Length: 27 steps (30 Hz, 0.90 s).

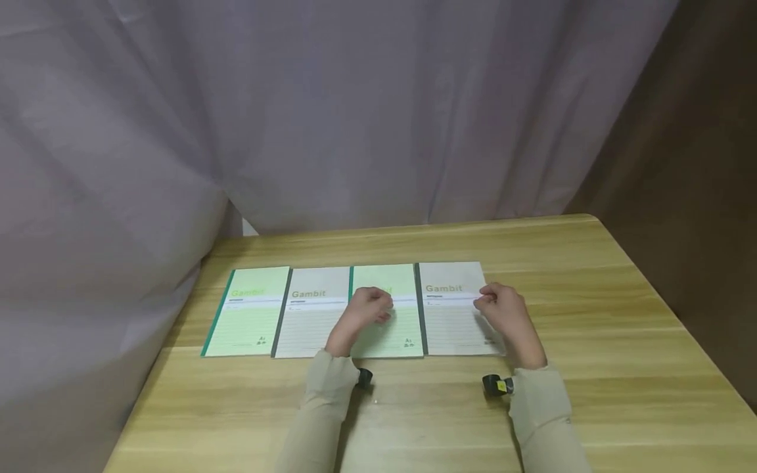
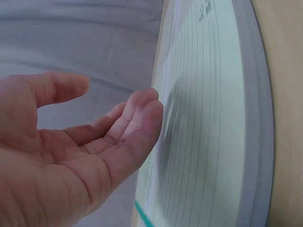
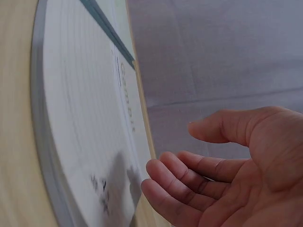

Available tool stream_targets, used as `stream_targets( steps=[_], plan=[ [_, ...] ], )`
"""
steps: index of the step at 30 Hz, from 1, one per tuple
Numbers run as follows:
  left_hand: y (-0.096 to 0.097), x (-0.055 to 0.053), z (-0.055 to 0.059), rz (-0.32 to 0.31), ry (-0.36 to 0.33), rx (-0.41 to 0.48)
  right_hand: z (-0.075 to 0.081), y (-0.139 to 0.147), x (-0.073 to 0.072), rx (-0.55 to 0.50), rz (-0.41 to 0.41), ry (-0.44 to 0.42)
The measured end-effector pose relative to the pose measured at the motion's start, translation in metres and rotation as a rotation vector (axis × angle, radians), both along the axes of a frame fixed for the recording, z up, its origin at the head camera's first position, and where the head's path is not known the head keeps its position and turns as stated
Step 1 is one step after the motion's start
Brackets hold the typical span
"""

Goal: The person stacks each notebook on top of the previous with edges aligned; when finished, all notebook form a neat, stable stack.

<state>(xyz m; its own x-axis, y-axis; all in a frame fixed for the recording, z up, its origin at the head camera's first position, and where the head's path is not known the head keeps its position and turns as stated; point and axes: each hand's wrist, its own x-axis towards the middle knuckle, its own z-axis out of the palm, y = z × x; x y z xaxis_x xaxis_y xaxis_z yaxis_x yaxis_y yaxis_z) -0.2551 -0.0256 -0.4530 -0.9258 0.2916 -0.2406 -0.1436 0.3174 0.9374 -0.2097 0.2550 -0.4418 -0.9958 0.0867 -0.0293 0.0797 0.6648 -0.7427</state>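
Several Gambit notebooks lie side by side in a row on the table. From the left come a green notebook (image 1: 251, 322), a white notebook (image 1: 310, 328), a second green notebook (image 1: 390, 338) and a second white notebook (image 1: 455, 328). Over the second green one hovers my left hand (image 1: 368, 309), fingers loosely bent and holding nothing; its wrist view shows a gap between thumb and fingers. My right hand (image 1: 505, 310) hovers at the right edge of the rightmost white notebook, thumb apart from the relaxed fingers, with nothing held. Each hand hides part of the cover below it.
The wooden table (image 1: 591, 315) extends on all sides of the row, with its rounded far right corner in view. A grey curtain (image 1: 355, 118) hangs behind the table and down its left side. Small black wrist cameras (image 1: 495, 385) sit at both sleeves.
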Motion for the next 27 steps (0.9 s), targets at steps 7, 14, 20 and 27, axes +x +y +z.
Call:
stream_targets(
  steps=[7, 14, 20, 27],
  plan=[
    [0.016, -0.001, -0.002, -0.008, -0.016, 0.004, -0.003, 0.01, 0.007, 0.008, -0.017, -0.063],
    [0.031, 0.003, -0.008, -0.005, -0.036, 0.016, -0.011, 0.017, 0.011, -0.003, -0.006, -0.121],
    [0.037, 0.008, -0.013, -0.035, -0.029, -0.017, -0.013, 0.022, 0.013, -0.012, -0.011, -0.143],
    [0.039, 0.006, -0.013, -0.1, 0.021, -0.07, -0.013, 0.026, 0.01, -0.06, -0.03, -0.173]
  ],
)
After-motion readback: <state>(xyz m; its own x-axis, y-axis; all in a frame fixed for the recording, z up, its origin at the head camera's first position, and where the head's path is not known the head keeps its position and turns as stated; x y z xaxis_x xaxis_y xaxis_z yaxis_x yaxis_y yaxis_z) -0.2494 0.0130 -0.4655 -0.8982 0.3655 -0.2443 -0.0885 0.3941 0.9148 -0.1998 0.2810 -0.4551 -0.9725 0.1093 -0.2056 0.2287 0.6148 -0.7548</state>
